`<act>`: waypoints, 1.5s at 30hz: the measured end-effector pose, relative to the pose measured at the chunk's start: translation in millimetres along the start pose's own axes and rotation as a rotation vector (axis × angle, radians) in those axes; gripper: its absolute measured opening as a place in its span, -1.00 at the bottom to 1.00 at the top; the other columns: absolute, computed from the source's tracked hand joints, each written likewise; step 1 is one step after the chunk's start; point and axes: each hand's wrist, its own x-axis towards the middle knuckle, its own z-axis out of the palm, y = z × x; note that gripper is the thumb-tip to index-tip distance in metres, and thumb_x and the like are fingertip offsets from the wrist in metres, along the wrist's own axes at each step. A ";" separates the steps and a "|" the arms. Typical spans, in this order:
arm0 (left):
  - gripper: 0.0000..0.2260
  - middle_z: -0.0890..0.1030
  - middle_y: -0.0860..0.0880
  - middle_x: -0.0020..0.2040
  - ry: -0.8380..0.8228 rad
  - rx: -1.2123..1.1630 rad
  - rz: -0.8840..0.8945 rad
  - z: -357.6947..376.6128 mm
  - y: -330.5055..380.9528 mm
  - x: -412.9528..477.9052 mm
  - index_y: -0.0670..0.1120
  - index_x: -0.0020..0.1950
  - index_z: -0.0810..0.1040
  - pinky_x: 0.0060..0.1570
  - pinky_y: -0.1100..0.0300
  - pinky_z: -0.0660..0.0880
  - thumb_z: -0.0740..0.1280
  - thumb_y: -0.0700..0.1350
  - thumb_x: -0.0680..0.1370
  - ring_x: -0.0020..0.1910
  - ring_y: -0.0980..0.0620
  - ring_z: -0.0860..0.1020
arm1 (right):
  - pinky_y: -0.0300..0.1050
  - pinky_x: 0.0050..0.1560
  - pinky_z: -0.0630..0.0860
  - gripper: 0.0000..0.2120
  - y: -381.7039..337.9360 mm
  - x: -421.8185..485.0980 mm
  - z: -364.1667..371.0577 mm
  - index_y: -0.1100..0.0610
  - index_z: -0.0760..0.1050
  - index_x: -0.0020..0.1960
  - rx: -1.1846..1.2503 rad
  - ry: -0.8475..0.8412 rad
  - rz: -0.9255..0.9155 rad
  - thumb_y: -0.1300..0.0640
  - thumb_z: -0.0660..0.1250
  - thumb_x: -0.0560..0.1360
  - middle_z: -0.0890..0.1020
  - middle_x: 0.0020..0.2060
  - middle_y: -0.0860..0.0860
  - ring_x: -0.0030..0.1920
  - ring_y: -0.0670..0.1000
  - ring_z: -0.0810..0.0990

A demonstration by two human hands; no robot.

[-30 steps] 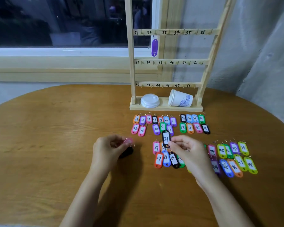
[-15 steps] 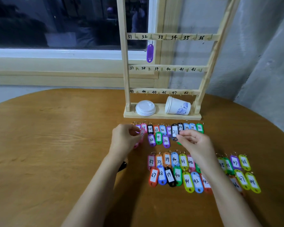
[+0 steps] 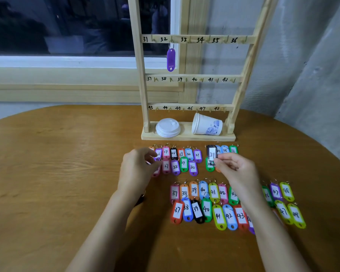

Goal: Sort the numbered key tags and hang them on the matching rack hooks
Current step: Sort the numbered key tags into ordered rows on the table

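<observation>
While the right grip (image 3: 236,169) is pinching the black plastic key tag marked 31 (image 3: 212,154) at its ring end, just above the round wooden counter (image 3: 67,173), the ring is probably needing freeing to catch bare hook 31 (image 3: 154,40), high and left of that grip on the pale wooden rack (image 3: 139,75). Left grip (image 3: 139,169) is curling over tags; whether it is holding anything cannot be told. White paper cup (image 3: 207,125), beyond both grips, is lying sideways, contents unseen.
</observation>
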 end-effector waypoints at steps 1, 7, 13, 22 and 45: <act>-0.82 0.60 0.08 -0.26 0.000 0.006 0.001 -3.3 -2.0 -3.2 -0.07 -0.03 0.65 -0.25 0.18 0.53 0.50 -0.11 0.40 -0.25 0.10 0.57 | -0.27 -0.09 0.53 -0.89 0.5 1.2 -1.5 0.01 0.59 -0.02 0.000 0.012 0.005 0.16 0.42 0.46 0.67 -0.15 -0.08 -0.09 -0.12 0.63; -0.81 0.60 0.15 -0.26 -0.099 0.050 -0.028 -28.2 -20.5 -29.0 0.04 -0.12 0.63 -0.35 0.37 0.36 0.56 -0.05 0.33 -0.28 0.27 0.52 | -0.22 -0.07 0.56 -0.90 2.9 4.8 -0.5 0.03 0.60 -0.03 -0.073 0.008 0.025 0.17 0.40 0.47 0.66 -0.15 -0.08 -0.09 -0.11 0.63; -0.72 0.54 0.19 -0.24 -0.236 0.098 -0.049 -49.1 -33.4 -54.8 0.09 -0.08 0.62 -0.32 0.53 0.30 0.58 -0.12 0.29 -0.26 0.34 0.45 | -0.14 -0.22 0.56 -0.92 -1.4 6.8 13.5 -0.10 0.57 -0.16 -0.333 -0.004 0.018 0.07 0.39 0.48 0.60 -0.24 -0.23 -0.18 -0.19 0.57; -0.76 0.62 0.12 -0.23 -0.156 0.019 -0.028 -41.7 -34.9 -52.8 0.03 -0.09 0.65 -0.23 0.51 0.40 0.51 -0.26 0.35 -0.23 0.30 0.52 | -0.29 -0.41 0.31 -0.84 -7.8 8.7 22.4 -0.06 0.57 0.07 -0.602 -0.045 0.056 0.00 0.35 0.50 0.68 -0.05 -0.14 -0.23 -0.15 0.53; -0.77 0.64 -0.15 0.03 -0.043 -0.791 -0.234 -18.7 -9.1 -29.7 -0.10 0.04 0.61 -0.02 -0.08 0.61 0.40 -0.35 0.46 -0.02 -0.08 0.65 | -0.49 -0.15 0.43 -0.90 -27.8 -24.1 70.3 0.00 0.63 -0.03 -0.076 -0.194 -0.192 0.15 0.37 0.49 0.64 -0.19 -0.21 -0.12 -0.30 0.56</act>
